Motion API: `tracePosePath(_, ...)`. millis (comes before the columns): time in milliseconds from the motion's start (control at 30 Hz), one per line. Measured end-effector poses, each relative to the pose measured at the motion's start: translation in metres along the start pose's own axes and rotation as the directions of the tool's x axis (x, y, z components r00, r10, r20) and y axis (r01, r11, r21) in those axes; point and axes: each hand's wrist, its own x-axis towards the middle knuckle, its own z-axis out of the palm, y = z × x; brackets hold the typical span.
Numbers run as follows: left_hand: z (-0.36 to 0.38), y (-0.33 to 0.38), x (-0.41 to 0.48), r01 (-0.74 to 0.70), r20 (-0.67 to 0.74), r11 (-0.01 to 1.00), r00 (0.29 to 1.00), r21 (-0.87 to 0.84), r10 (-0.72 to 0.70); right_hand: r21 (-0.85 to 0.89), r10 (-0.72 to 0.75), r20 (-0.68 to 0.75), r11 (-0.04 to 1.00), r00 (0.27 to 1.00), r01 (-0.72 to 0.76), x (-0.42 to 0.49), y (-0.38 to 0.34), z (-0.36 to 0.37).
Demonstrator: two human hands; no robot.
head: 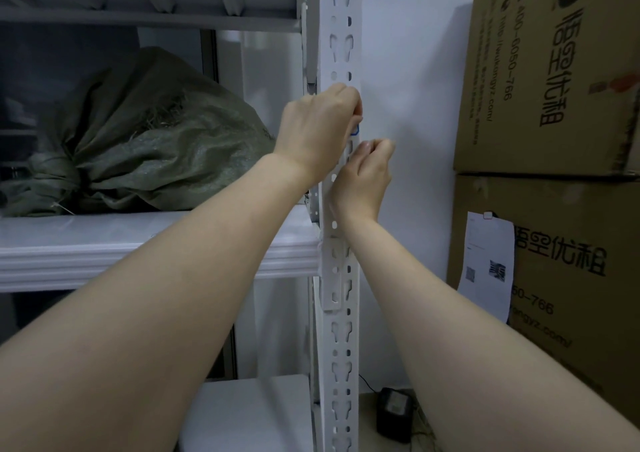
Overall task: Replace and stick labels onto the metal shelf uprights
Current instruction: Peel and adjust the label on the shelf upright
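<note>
Left hand [317,124] pinches blue-edged label [356,129] on upright [341,347]; right hand [363,178] fingers curled, hold unclear.

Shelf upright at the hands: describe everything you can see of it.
The upright is a white-painted metal angle post, vertical through the whole view, punched with repeating keyhole slots and round holes. A white shelf board joins its left side at mid-height. The left hand covers its face, fingers curled on a small blue-edged label at its right edge. The right hand sits just below, fingers curled at that edge; whether it holds anything is hidden.
</note>
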Motion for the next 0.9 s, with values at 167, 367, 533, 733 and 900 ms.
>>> tracePosePath(167,0.000,0.002,-0.001,-0.015,0.012,1.000,1.000,0.022,0.014,-0.027,-0.001,0.005,1.000,1.000,0.001,0.001,-0.001,0.000)
tracePosePath(367,0.004,-0.002,-0.005,-0.026,0.012,0.997,1.000,-0.068,0.027,-0.033,-0.006,0.002,0.999,1.000,0.006,0.000,0.001,0.001)
tracePosePath(533,0.005,-0.004,-0.012,-0.049,0.001,0.992,0.999,-0.118,0.049,-0.023,-0.002,0.000,1.000,1.000,0.002,0.000,0.003,0.002)
tracePosePath(733,0.006,-0.003,-0.010,-0.008,-0.012,0.991,1.000,-0.135,0.007,-0.030,-0.017,0.004,0.999,1.000,0.018,-0.001,0.002,0.001)
tracePosePath(900,0.008,-0.002,-0.008,0.010,-0.029,0.995,1.000,-0.101,-0.013,-0.027,-0.017,0.009,1.000,1.000,0.017,0.000,0.003,0.001)
